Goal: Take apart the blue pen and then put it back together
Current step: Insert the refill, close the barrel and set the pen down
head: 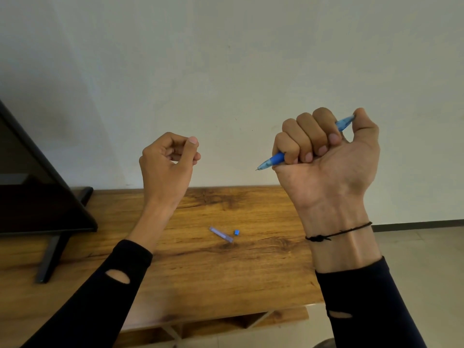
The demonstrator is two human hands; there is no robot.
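below the raised hands, 2 loose parts lie on the wooden table (251, 267): a clear tube (221, 234) and a small blue cap (236, 232). the right hand (326, 156) fists the blue pen (272, 160), tip pointing left; the left hand (168, 159) is loosely curled, whether it pinches anything i cannot tell. a dark monitor (37, 192) stands far left.

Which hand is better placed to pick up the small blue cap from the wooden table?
Left. The left hand looks empty, while the right hand grips the blue pen body; the small blue cap lies between them.
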